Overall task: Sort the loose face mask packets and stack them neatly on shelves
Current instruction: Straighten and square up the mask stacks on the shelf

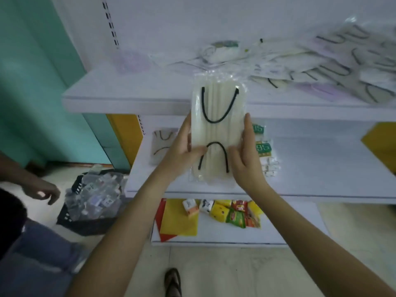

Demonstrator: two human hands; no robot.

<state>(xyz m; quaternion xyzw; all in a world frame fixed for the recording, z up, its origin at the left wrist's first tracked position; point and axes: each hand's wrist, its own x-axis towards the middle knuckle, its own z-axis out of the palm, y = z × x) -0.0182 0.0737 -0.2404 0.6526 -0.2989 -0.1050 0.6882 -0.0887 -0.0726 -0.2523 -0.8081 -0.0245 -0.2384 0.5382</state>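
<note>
One face mask packet (218,129) is held upright in front of three white shelves. It is a clear wrapper over cream masks with two black ear loops. The left hand (182,151) and right hand (246,155) each grasp one of its side edges. The top shelf (128,91) carries a loose pile of similar packets (334,67). The middle shelf (321,168) has a single packet (160,144) and two green-labelled packs (264,148). A black basket (90,227) on the floor holds clear packets.
</note>
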